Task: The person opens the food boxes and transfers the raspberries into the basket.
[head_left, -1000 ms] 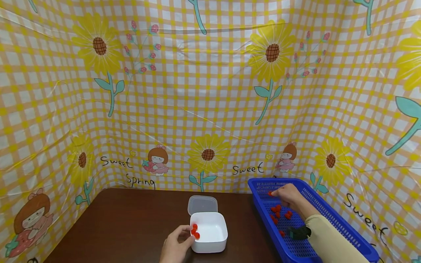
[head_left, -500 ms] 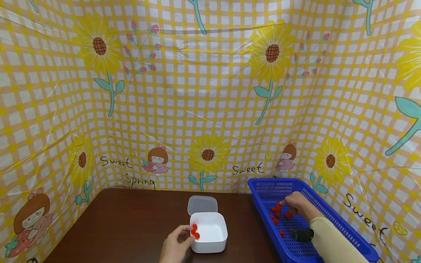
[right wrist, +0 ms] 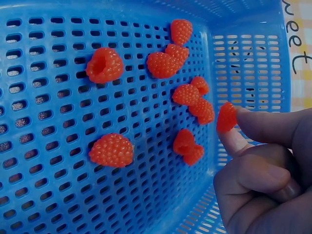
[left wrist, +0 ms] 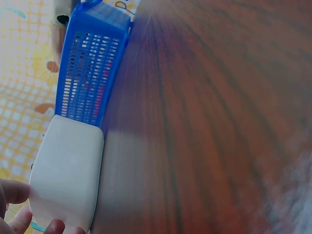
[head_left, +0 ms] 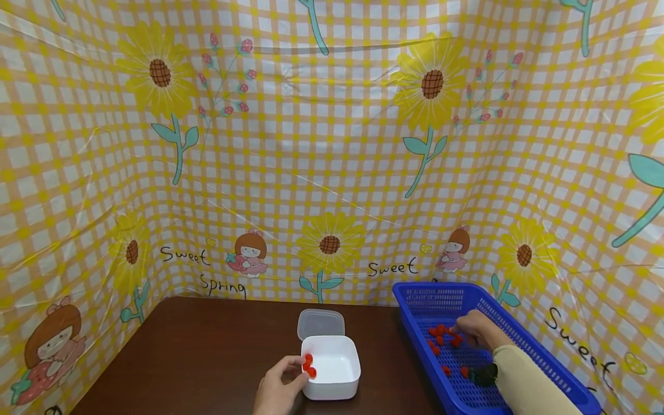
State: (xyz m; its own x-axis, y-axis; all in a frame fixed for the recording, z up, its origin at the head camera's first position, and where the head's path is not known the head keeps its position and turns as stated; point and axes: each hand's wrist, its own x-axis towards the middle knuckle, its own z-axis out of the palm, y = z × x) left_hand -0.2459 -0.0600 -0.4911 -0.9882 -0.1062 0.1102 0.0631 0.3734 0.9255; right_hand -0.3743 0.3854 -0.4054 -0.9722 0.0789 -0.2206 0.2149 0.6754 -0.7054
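Observation:
My right hand [head_left: 478, 329] is over the blue basket [head_left: 422, 357]. It pinches a red raspberry [right wrist: 226, 117] between thumb and forefinger, the other fingers curled. Beneath and around it, several raspberries [right wrist: 112, 150] lie scattered on the basket floor, some in small clusters. My left hand [head_left: 280, 383] holds the left side of an uncovered white box [head_left: 332, 391], with fingertips and thumb against its wall. A few raspberries [head_left: 309, 365] rest inside the box along that left wall. In the left wrist view only the fingertips [left wrist: 17, 191] and the white box's outside show.
A clear plastic lid [head_left: 320, 324] lies on the dark wooden table [head_left: 207, 346] just behind the white box. The basket stands to the right of the box. A checked, flower-printed cloth [head_left: 332, 173] hangs around the back and sides.
My right hand has moved from the basket's far end back toward me and slightly right, the raspberry staying in its fingertips. My left hand and the white box have stayed in place.

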